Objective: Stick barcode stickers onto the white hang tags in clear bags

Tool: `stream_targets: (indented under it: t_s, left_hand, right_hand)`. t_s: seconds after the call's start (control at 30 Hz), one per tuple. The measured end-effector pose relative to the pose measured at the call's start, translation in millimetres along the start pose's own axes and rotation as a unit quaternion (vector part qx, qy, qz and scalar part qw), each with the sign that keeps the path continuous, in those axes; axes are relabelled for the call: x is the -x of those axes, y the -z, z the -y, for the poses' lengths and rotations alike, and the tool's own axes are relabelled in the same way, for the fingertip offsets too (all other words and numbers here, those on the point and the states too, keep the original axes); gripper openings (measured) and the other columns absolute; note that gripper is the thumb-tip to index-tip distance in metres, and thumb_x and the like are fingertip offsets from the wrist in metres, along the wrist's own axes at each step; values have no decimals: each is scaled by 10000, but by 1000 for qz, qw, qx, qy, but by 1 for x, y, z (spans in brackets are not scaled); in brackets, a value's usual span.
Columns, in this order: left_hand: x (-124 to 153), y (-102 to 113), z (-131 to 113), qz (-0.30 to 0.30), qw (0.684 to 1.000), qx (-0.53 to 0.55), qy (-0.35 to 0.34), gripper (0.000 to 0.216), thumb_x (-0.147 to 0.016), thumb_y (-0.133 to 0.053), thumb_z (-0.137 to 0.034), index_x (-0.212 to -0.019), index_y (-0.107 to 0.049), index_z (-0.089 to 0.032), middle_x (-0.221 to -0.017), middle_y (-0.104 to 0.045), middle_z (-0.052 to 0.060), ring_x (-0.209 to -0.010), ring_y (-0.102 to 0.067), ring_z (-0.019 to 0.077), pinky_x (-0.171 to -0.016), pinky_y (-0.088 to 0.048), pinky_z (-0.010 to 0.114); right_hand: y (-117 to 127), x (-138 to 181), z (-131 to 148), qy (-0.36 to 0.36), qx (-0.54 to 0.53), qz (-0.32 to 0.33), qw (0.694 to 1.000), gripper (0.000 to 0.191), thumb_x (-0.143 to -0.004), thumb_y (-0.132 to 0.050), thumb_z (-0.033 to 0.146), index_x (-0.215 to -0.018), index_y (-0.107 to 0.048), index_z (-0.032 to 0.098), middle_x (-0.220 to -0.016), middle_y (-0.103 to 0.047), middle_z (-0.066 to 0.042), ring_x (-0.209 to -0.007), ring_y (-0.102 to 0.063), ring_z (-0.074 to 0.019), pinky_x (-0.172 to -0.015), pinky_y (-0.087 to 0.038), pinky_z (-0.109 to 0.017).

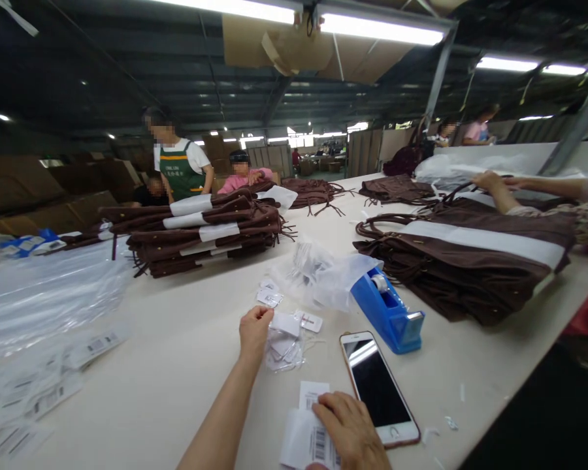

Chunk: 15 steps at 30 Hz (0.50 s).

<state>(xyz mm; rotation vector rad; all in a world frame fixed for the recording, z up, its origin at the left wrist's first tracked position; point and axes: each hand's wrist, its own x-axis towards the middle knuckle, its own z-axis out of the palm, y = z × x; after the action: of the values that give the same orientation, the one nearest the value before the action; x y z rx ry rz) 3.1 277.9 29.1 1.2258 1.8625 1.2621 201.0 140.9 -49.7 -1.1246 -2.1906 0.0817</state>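
Note:
My left hand (256, 333) is closed in a pinch at the edge of a white tag (286, 324). That tag is over a small heap of tags in clear plastic (283, 351), with a tag bearing a red mark (310, 321) beside it. More small printed tags (269, 297) lie just beyond my fingertips. Nearer me, my right hand (350, 427) grips a few white barcode labels (301, 437) at their right side, fingers on top and the thumb partly out of frame. Next to that hand is a white smartphone (379, 385) with a dark screen.
A blue tape dispenser (392, 313) stands beyond the phone, touching crumpled clear plastic (323, 271). Stacked brown bags (200, 228) and a second bag pile (470, 261), handled by a co-worker's hand (492, 186), flank it. Plastic sleeves (44, 287) and barcode labels (44, 385) spread leftward.

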Motion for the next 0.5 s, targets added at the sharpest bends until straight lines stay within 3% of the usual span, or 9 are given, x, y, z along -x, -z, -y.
stream_targets:
  t_s: [0.13,0.27,0.4,0.5]
  left_hand:
    - [3,22,-15,23,985,164,52,225,-642,-613,-367,-693,-564,-154,-559,-541,-48,-501,-489,93,-488,-369,228]
    - [23,50,-23,46,957,277,79,268,-537,-694,-343,-661,-567,-142,-634,-643,14,-537,-541,113,-491,-398,229]
    - [61,76,-20,26,930,347,116,254,-535,-719,-287,-673,-568,-137,-650,-668,33,-579,-584,136,-521,-439,246]
    - [94,87,-13,-5,910,387,150,246,-539,-724,-266,-681,-566,-141,-655,-675,28,-578,-589,127,-522,-450,238]
  right_hand:
    - [7,-1,-3,42,23,38,998,611,-646,-620,530,-1139,-510,186,-1078,-595,-92,-974,-539,-267,-825,-421,-365]
    - [16,-5,2,21,5,47,999,584,-645,-644,492,-1132,-526,194,-1088,-600,-90,-975,-551,-266,-833,-435,-365]
    - [33,-12,22,-80,-66,-10,995,435,-750,-575,417,-1128,-534,206,-1077,-609,-92,-994,-547,-255,-849,-424,-367]
    - [39,-23,51,-189,-190,-66,961,385,-786,-531,388,-1127,-525,210,-1094,-594,-100,-1033,-518,-263,-898,-377,-409]
